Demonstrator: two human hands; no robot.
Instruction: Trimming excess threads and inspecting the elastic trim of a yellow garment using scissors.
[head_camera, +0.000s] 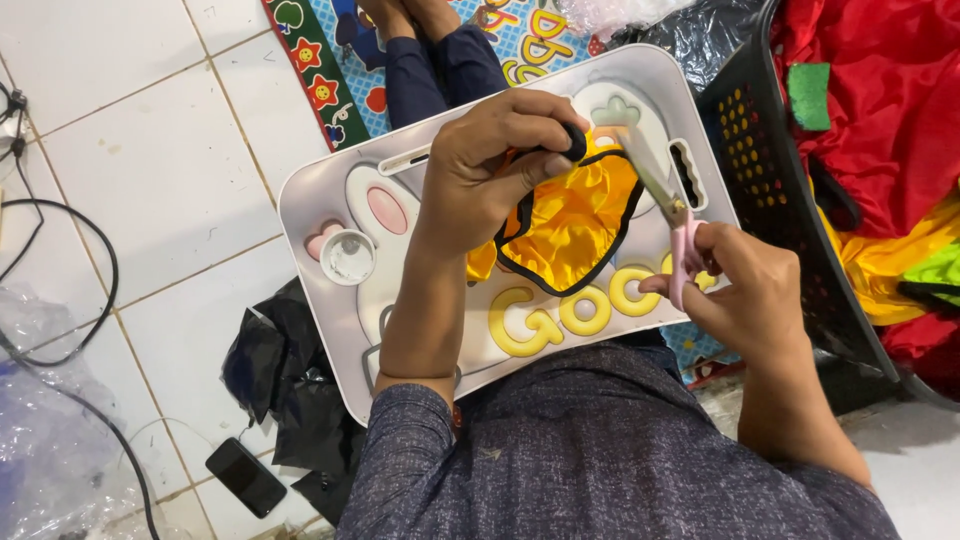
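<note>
Yellow fabric (575, 215) in left hand (495, 160), scissors (665, 215) in right hand (750, 290)

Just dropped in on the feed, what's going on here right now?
A person sits on the floor with a white lap tray across their legs. The left hand holds up a yellow fabric piece with black trim over the tray. The right hand grips pink-handled scissors, blades pointing toward the fabric's upper edge. A black basket of red and yellow cloth stands to the right.
</note>
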